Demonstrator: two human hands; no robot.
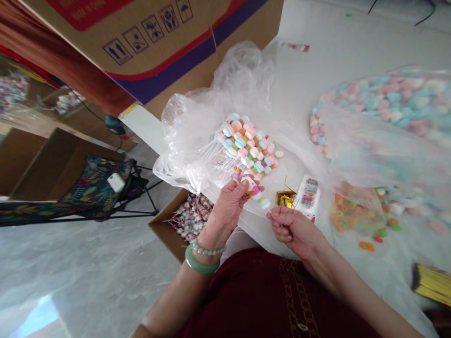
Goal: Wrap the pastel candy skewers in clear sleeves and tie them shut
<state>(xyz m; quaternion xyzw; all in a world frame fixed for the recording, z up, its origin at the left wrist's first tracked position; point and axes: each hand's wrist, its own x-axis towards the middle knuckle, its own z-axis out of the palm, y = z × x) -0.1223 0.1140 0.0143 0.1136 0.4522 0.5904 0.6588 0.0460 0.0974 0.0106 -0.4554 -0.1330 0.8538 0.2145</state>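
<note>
Two hands flanked one slim row of pastel, marshmallow-like candies (262, 201) at the counter's (306, 21) near edge: the left hand (225, 206) gripped its far-left end; its long axis slanted near-right towards the right hand (298, 230), fingertips pinched, contents unclear.

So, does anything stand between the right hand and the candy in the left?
Nothing visible does. The pinched fingertips of the right hand are right by the lower end of the candy in the left hand. The gold strips lie off to the side.
</note>
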